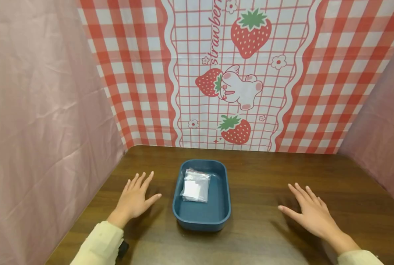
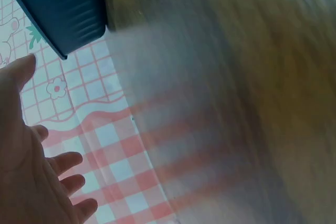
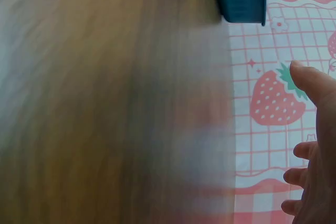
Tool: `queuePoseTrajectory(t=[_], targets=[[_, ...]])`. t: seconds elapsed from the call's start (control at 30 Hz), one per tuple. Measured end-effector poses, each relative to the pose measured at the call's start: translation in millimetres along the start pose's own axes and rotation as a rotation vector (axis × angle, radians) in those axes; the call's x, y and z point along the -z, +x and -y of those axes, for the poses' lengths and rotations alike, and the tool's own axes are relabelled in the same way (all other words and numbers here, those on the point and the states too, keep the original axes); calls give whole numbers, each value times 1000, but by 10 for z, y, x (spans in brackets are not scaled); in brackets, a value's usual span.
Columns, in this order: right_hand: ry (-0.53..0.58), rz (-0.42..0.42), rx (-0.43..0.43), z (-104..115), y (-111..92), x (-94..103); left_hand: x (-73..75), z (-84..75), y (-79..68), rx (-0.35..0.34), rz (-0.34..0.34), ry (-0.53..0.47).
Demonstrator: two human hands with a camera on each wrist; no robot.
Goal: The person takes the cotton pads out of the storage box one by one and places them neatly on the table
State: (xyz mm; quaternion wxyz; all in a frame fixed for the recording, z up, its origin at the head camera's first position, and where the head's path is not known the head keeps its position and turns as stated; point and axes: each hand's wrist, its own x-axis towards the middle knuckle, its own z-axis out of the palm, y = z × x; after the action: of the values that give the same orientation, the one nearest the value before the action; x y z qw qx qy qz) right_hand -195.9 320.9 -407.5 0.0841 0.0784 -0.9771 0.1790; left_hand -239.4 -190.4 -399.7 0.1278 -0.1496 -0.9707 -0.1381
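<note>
A blue rectangular tray (image 1: 201,217) with rounded corners stands on the table in the middle of the head view. Inside it, toward the left side, lies a small stack of clear plastic bags (image 1: 197,187). To the left of the tray is my left hand (image 1: 133,198), fingers extended and thumb spread, apart from the tray. On the other side, farther off, my right hand (image 1: 311,213) is held the same way with nothing in it. Both wrist views show the side of the tray (image 2: 65,9) and the bare fingers of each hand.
The dark brown wooden table (image 1: 259,176) is backed by a red-and-white checked cloth (image 1: 144,73) printed with strawberries. Pink curtains (image 1: 44,110) hang at the left and right sides. A small dark object (image 1: 123,249) shows by the left sleeve.
</note>
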Motion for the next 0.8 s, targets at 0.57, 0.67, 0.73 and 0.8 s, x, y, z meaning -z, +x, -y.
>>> queuePoseTrajectory(t=[0.57,0.67,0.73,0.8], targets=[[201,-10,-14,218,125,-92,-63,-121,134,14,78,-518],[269,3,-8,272,158,-119,-98,-127,171,-12,72,-635],[310,15,-3,316,182,-142,-122,-124,194,-18,85,-737],[342,16,-1,361,208,-163,-143,-120,214,-23,111,-835]])
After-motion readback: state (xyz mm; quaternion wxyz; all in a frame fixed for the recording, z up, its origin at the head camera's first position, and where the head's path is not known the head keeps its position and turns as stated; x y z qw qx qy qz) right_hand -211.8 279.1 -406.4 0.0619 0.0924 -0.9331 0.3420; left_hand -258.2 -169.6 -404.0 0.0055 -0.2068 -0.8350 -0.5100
